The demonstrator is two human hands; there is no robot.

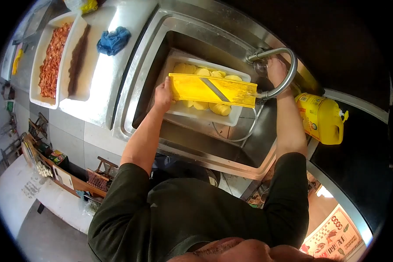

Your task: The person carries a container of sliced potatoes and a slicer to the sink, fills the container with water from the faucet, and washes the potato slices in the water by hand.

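Dark green cloth shirt (201,214) is nearest; left hand (163,95) grips a flat yellow plastic slicer (212,90); beside curved metal faucet (294,65) is right hand (276,70), whose grip I cannot tell.

A steel worktop (101,85) carrying a streak of bright glare adjoins the sink (139,81) on its left. Pale grey floor tiles (67,126) spread to the sink's lower left, a white surface (11,179) farther out from it. Right of the sink lies a black surface (353,170); to its lower right, a printed poster (336,233) shows beside a warm light (323,192).
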